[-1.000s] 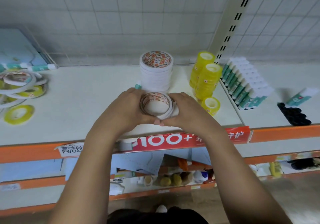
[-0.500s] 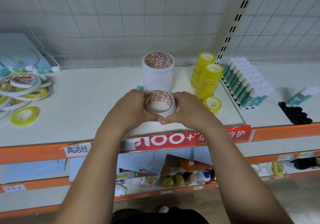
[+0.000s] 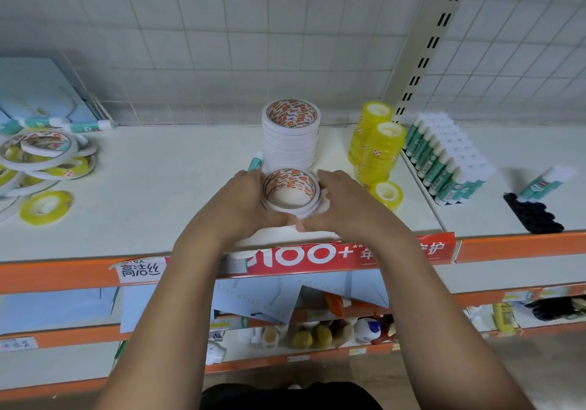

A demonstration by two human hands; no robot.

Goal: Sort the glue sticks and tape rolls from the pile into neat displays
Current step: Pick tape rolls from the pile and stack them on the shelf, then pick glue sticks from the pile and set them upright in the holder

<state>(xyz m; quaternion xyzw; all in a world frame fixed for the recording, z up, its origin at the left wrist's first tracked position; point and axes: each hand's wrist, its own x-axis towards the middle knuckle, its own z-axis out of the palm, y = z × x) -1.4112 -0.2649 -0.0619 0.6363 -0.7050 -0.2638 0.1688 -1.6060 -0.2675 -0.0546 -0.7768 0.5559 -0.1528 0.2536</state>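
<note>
Both hands are cupping a short stack of white tape rolls (image 3: pixel 287 210) that is sitting on the cream shelf (image 3: pixel 158 194) near its front edge. The left hand (image 3: pixel 244 200) is curling round the stack's left side and the right hand (image 3: pixel 345 200) is wrapping its right side, with the thumbs meeting at the front, so both are gripping it. Whether the stack is resting on the shelf or raised slightly is not clear, as the hands are hiding its base.

Just behind it a tall stack of white tape rolls (image 3: pixel 290 143) is standing upright, close enough that the two are nearly touching. A loose glue stick (image 3: pixel 255 163) is lying beside the tall stack, partly hidden by the left hand's fingers. To the right, two columns of yellow tape (image 3: pixel 379 152) are standing together, with a single yellow roll (image 3: pixel 387 192) lying in front of them, just beside the right hand. Further right, rows of glue sticks (image 3: pixel 444 162) are lying packed side by side. Beyond them another glue stick (image 3: pixel 545 181) is leaning on a black tray (image 3: pixel 532 216).

At the far left the unsorted pile (image 3: pixel 41 159) of white and yellow rolls is lying in a jumble, with one yellow roll (image 3: pixel 44 208) lying apart in front of it and more glue sticks (image 3: pixel 79 125) lying behind it
</note>
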